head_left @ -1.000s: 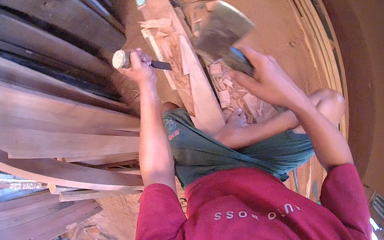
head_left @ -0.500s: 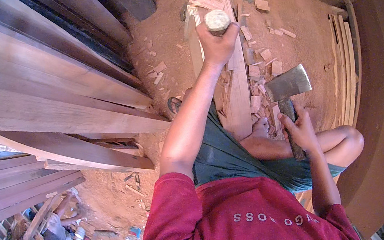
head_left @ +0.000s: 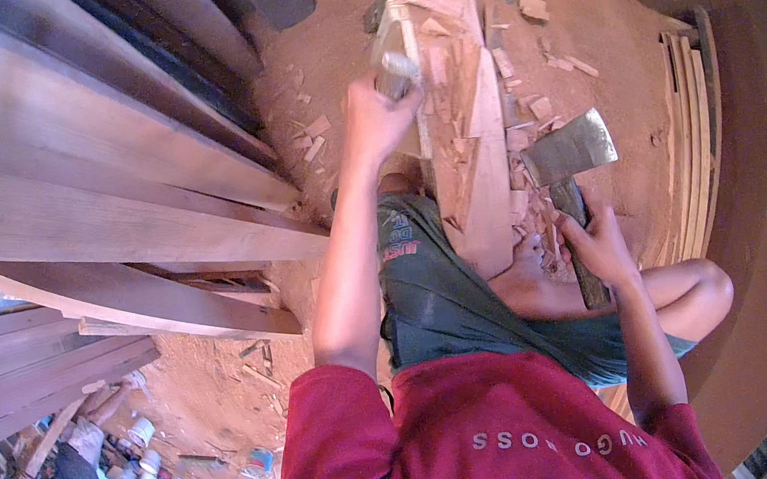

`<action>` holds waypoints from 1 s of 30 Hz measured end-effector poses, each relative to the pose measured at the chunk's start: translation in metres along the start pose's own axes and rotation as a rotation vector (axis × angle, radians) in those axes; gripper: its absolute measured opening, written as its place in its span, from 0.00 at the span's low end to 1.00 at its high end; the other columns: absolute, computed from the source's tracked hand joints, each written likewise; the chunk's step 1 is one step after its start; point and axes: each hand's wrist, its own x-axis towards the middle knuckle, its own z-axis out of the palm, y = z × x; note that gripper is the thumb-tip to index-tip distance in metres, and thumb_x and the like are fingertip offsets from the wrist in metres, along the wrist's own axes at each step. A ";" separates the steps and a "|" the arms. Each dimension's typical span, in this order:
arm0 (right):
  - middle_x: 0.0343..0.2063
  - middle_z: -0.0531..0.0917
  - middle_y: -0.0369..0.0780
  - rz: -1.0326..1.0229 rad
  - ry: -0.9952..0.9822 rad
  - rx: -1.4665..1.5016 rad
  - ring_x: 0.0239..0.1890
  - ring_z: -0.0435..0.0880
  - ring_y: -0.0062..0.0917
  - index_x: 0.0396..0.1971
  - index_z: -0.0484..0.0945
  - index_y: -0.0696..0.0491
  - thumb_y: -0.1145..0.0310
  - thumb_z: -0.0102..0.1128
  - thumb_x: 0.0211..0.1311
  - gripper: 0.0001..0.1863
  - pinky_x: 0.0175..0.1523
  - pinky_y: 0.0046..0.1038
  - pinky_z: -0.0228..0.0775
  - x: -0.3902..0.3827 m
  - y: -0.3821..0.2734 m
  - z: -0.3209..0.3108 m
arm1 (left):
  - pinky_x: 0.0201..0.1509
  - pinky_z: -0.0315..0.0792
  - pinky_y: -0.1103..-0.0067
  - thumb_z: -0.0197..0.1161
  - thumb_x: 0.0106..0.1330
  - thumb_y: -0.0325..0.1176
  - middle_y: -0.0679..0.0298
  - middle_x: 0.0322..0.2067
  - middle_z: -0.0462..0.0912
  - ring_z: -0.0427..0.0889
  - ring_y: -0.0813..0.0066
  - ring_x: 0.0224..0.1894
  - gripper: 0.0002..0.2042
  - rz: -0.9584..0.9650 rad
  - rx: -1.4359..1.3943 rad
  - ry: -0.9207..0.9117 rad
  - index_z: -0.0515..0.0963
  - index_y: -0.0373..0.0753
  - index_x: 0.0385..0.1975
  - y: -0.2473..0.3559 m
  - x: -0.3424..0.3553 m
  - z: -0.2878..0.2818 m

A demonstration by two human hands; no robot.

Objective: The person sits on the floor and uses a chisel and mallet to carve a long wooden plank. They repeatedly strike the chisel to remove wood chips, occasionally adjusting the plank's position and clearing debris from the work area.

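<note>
A long pale timber lies away from me with a rough, splintered cut along it and pale wood chips on and beside it. My left hand grips a round chisel handle with a light, flattened top, just left of the timber's middle; the blade is hidden from me. My right hand is closed on the dark handle of an axe held over the timber's right side, near my crossed legs, with its wide metal head pointing right.
Boards lean in layers along the left, and narrow slats stand at the right. A dark wall curves beyond them. Dirt floor surrounds the timber. Behind me at lower left are buckets and what looks like another person.
My left hand with the chisel first went forward and right over the timber, then came back leftward. My right hand has lowered the axe from its raised, blurred position to beside my legs.
</note>
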 end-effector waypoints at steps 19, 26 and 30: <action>0.16 0.73 0.36 0.517 0.116 -0.037 0.12 0.72 0.23 0.36 0.68 0.49 0.63 0.58 0.65 0.09 0.15 0.25 0.67 0.031 0.013 0.082 | 0.45 0.78 0.56 0.73 0.47 0.42 0.36 0.60 0.63 0.81 0.42 0.45 0.46 -0.018 0.023 -0.624 0.56 0.48 0.68 -0.074 -0.086 0.050; 0.18 0.75 0.36 0.508 0.045 -0.135 0.13 0.73 0.23 0.42 0.67 0.50 0.65 0.58 0.64 0.12 0.17 0.24 0.66 0.035 0.009 0.073 | 0.53 0.75 0.61 0.74 0.45 0.42 0.41 0.66 0.56 0.78 0.42 0.50 0.46 0.105 -0.095 -0.495 0.59 0.31 0.64 -0.078 -0.094 0.055; 0.19 0.75 0.36 0.503 0.041 -0.100 0.13 0.73 0.22 0.44 0.67 0.51 0.65 0.57 0.64 0.13 0.17 0.24 0.67 0.032 0.018 0.063 | 0.57 0.73 0.60 0.75 0.44 0.41 0.44 0.66 0.56 0.76 0.42 0.54 0.48 0.232 -0.059 -0.371 0.56 0.27 0.64 -0.075 -0.117 0.063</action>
